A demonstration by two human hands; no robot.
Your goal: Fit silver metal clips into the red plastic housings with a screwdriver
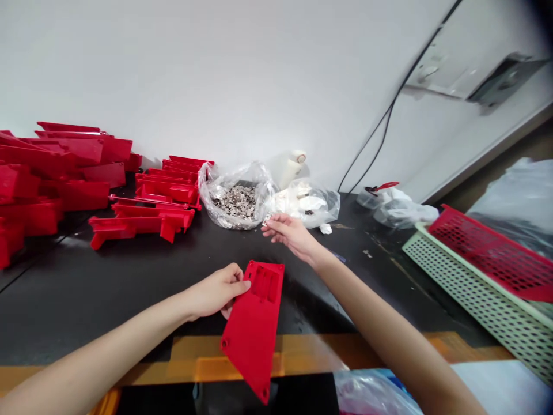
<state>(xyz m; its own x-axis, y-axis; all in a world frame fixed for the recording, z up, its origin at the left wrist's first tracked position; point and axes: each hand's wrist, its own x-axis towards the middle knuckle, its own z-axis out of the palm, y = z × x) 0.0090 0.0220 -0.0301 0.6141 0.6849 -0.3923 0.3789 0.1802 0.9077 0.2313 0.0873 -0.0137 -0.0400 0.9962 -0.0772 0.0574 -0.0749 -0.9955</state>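
Observation:
My left hand [222,291] grips the upper left edge of a red plastic panel [254,334], its thumb on the face. The panel is flat with a slanted lower end, slots near the top and small holes at its corners. It is tilted over the table's front edge. My right hand [290,235] is raised beyond the panel, thumb and fingers pinched on a small shiny metal piece [266,220], too small to make out fully. Just behind those fingertips, an open clear plastic bag [211,210] holds many small metal pieces [238,200].
Red plastic parts [142,222] lie in rows and a heap [64,167] at the left. A white bottle [292,167] and a bag of white items [309,202] stand behind my right hand. A pale green basket [466,300] and a red basket [488,251] are at the right.

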